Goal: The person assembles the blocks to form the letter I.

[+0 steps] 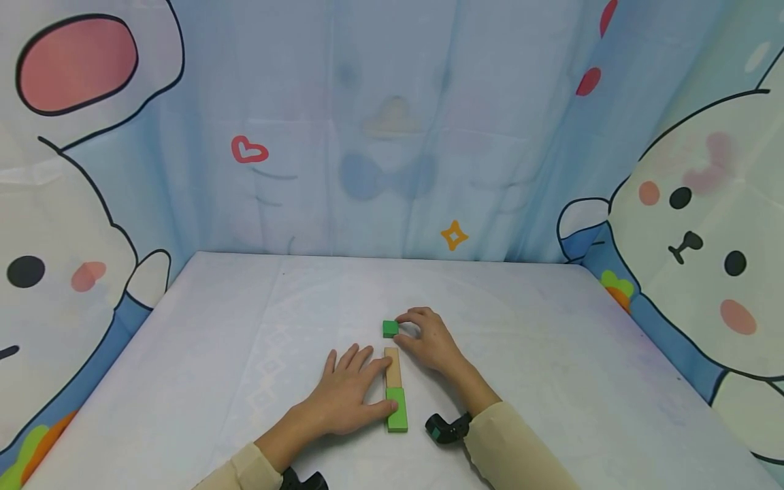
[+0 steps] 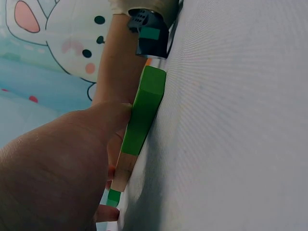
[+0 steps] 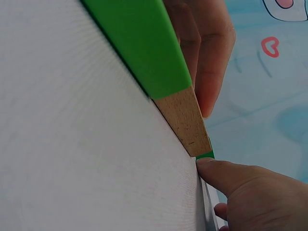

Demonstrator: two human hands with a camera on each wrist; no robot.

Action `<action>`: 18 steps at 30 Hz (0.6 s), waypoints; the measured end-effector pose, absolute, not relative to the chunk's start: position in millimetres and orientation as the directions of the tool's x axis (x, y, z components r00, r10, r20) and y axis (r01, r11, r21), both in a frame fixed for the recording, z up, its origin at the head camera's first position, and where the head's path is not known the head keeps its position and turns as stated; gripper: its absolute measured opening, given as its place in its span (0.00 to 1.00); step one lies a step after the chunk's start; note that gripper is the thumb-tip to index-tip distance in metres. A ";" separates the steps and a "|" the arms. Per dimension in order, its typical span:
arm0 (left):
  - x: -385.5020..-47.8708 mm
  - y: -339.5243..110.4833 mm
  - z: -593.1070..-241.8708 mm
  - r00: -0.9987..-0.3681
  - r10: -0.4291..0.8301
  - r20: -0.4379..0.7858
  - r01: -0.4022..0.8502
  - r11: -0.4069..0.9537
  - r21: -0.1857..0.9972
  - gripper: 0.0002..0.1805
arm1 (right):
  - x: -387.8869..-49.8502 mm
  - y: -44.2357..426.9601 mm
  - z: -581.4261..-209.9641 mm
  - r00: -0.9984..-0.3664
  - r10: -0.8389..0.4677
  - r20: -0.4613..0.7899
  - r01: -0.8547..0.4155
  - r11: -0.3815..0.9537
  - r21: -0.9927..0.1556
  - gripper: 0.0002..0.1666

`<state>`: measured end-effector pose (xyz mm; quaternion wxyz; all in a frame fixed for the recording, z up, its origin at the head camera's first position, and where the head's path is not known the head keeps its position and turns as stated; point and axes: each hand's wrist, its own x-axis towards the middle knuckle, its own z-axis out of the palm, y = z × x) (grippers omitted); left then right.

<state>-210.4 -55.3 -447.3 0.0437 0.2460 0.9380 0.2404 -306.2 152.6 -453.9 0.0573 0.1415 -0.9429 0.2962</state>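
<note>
A light-green block and a plain wooden block lie end to end in a line on the white table. My left hand has its fingers spread out. Its thumb rests on the green block and its index finger touches the wooden block's left edge. Just beyond the wooden block, a small gap away, sits a green cube. My right hand pinches this cube from the right between thumb and index finger. In the right wrist view its thumb covers much of the cube.
The white table spreads out around the blocks. A blue curtain with cartoon prints hangs behind its far edge. Dark wrist cameras, one of them the right wrist's camera, sit close to the tabletop.
</note>
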 end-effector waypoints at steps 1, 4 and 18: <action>-210.5 -55.3 -447.3 -0.875 0.482 0.036 0.440 0.763 0.473 0.41 | -306.1 152.6 -453.7 -0.954 -0.232 0.190 -0.299 0.786 -0.541 0.20; -210.6 -55.3 -447.3 -0.875 0.482 0.033 0.439 0.765 0.471 0.42 | -305.6 152.6 -453.7 -0.955 -0.229 0.187 -0.294 0.791 -0.536 0.20; -210.8 -55.2 -448.0 -0.877 0.480 0.033 0.438 0.768 0.468 0.42 | -303.2 152.9 -452.4 -0.964 -0.216 0.158 -0.267 0.801 -0.536 0.25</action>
